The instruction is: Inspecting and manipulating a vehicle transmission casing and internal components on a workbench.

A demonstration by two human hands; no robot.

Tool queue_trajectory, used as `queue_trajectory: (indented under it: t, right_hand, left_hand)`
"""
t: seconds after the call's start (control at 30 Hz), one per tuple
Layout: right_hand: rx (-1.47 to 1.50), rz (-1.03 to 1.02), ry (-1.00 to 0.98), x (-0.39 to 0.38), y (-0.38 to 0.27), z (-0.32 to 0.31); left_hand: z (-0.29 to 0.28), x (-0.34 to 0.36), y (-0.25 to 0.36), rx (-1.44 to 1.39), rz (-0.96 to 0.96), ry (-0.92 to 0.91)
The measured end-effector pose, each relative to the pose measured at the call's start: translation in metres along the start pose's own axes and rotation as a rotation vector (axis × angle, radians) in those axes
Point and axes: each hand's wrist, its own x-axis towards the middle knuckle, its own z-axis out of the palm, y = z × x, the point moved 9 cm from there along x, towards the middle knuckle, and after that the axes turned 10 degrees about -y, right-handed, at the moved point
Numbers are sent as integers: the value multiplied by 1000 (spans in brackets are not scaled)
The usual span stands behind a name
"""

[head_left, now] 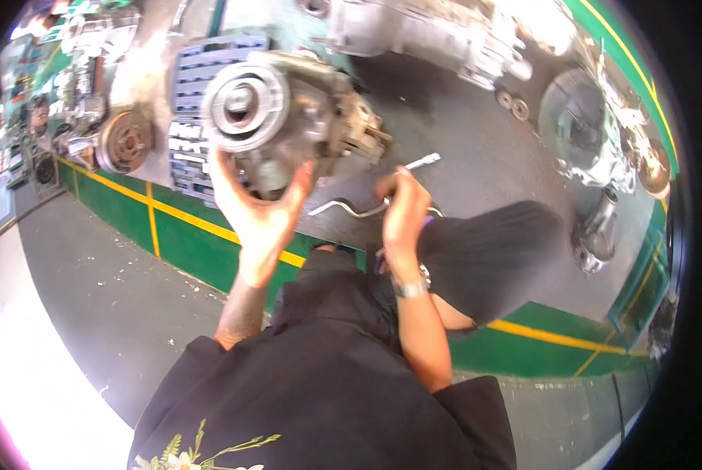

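My left hand (261, 219) cups the near side of a grey metal gear housing (308, 117), thumb and fingers spread around it. A round, stepped flange (245, 106) with a central shaft faces up on this housing. My right hand (406, 207) is closed around a silver rod-like tool (424, 161), whose end sticks out past the fingers to the upper right. Beside that hand lies a bent silver crank rod (351, 208); whether it joins the tool in my grip is hidden. Motion blurs the right fingers.
Under and behind the housing lies a slotted blue-grey plastic mat (194, 86). A large transmission case (421, 35) is at the back. To the right are small rings (514, 103), a bell-shaped housing (574, 113) and a metal part (599, 231). A brown disc (126, 141) stands left. Someone's dark-clothed knee (492, 247) is beside my right arm.
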Motion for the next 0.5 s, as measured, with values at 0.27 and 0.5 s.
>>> queue_trajectory:
  t: [0.27, 0.5]
  right_hand:
    - [-531, 120, 386, 113, 73, -39]
    - [-980, -15, 270, 218, 129, -55]
  left_hand:
    - [-4, 0, -8, 86, -90, 109]
    - [-2, -8, -10, 122, -183, 95]
